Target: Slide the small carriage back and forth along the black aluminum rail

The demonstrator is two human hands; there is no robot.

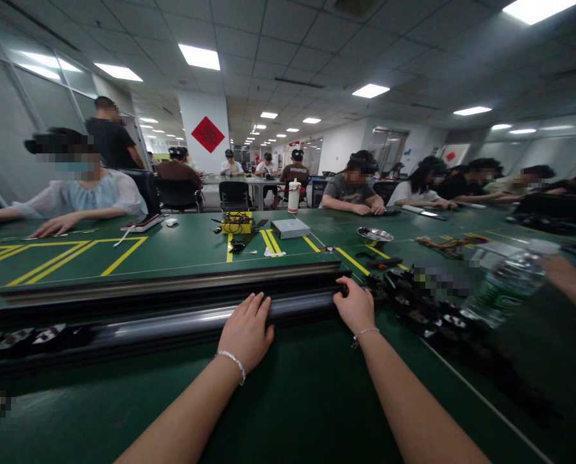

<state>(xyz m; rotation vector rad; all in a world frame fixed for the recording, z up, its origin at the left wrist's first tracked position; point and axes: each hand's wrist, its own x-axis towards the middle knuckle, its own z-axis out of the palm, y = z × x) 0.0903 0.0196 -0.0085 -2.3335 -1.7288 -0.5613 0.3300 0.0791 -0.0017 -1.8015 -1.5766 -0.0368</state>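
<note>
A long, shiny black tube (172,325) lies across the green table in front of me, running from the left edge to right of centre. My left hand (247,328) rests on it near the middle, fingers stretched over the top and thumb apart. At the tube's right end, my right hand (356,306) is closed, with thumb and forefinger curled round a small dark end part that is partly hidden. Just behind the tube and parallel to it is a long dark rail (172,280). To the right of my right hand are several small black parts (413,303), blurred.
A water bottle (503,290) stands at right, near another person's hand (571,280). Farther back are a metal bowl (375,236), a grey box (290,228), a yellow box of cables (236,223) and a white cup (294,196). A person (89,187) sits across at left.
</note>
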